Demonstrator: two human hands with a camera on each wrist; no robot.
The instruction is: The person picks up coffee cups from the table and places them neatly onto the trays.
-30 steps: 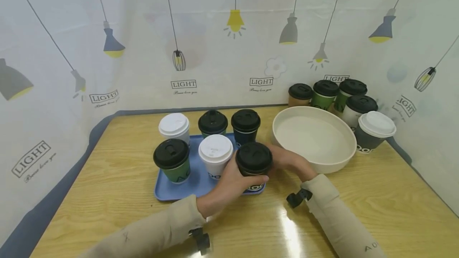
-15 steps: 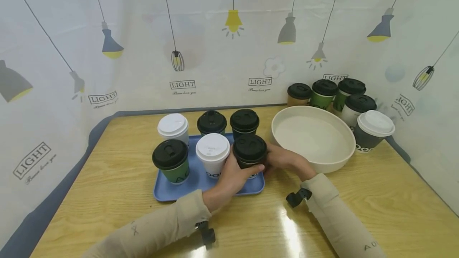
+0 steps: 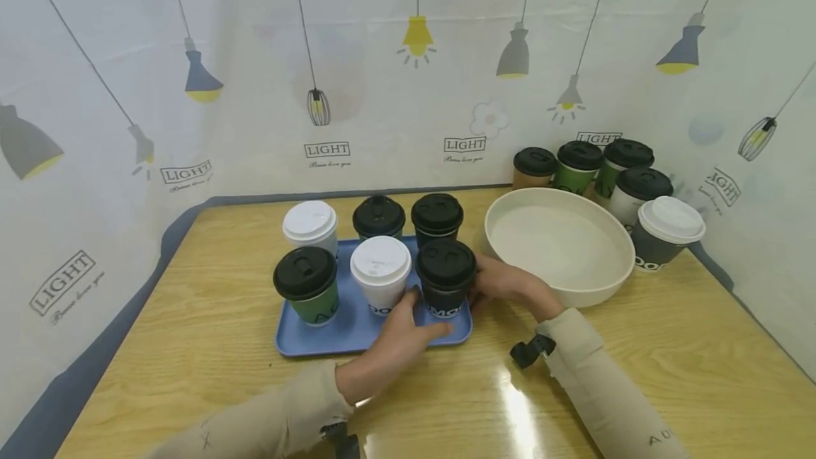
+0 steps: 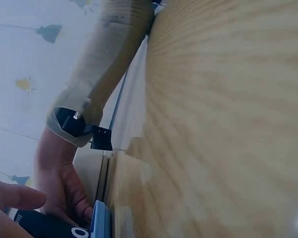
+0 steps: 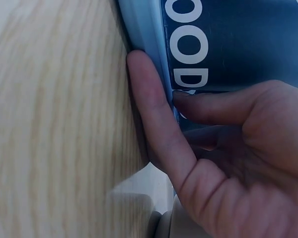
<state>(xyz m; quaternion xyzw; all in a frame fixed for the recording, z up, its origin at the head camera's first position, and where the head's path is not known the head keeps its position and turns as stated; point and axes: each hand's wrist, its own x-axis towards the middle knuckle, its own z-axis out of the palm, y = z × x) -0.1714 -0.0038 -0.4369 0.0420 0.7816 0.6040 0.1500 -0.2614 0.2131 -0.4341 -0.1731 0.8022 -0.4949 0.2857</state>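
Observation:
A blue tray (image 3: pixel 352 337) bears several lidded paper coffee cups. At its front right corner stands a dark cup with a black lid (image 3: pixel 446 264), upright. My left hand (image 3: pixel 395 338) is just in front of that cup, fingers and thumb spread apart, fingertips between it and the white cup (image 3: pixel 380 268). My right hand (image 3: pixel 503 280) is at the tray's right edge, partly hidden by the dark cup. In the right wrist view, its thumb and a finger (image 5: pixel 151 91) pinch the tray's rim, right beside the dark cup's lettered side.
A cream round bowl (image 3: pixel 561 246) sits right of the tray. Behind it several more lidded cups line the back right, among them a dark cup with a white lid (image 3: pixel 666 232). A green cup (image 3: pixel 309 285) occupies the tray's front left. A printed curtain (image 3: pixel 382 105) borders the table.
The left hand has set the dark cup down at the tray's front right corner, let go and drawn slightly back. The right hand has stayed at the tray's edge.

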